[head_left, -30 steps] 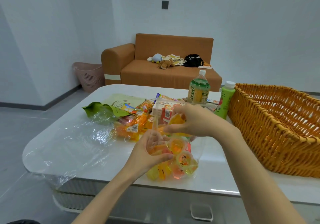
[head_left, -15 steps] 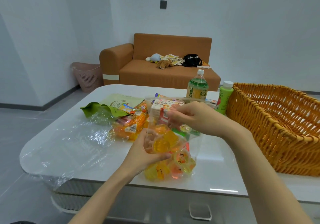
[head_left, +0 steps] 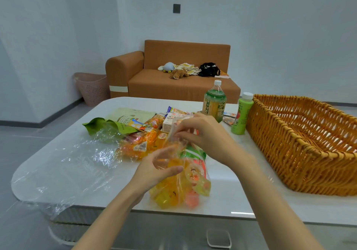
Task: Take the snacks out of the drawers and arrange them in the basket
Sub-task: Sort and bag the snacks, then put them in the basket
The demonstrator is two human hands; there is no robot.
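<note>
Clear plastic bag (head_left: 179, 190) holds jelly cups: yellow, orange, pink, some w/ printed lids. Wicker basket (head_left: 280, 143) on table (head_left: 241, 195), R side; green bottle (head_left: 240, 114) just beside its L wall.
L hand (head_left: 154, 169): fingers curled round bag's mid, thumb across front.
R hand (head_left: 202, 134): fingertips pinch bag's crumpled top, gap narrow.
Bag upright betw. hands, lower end by table's front edge; film wrinkled, glossy. Other snack packs (head_left: 143, 136) lie behind it.
</note>
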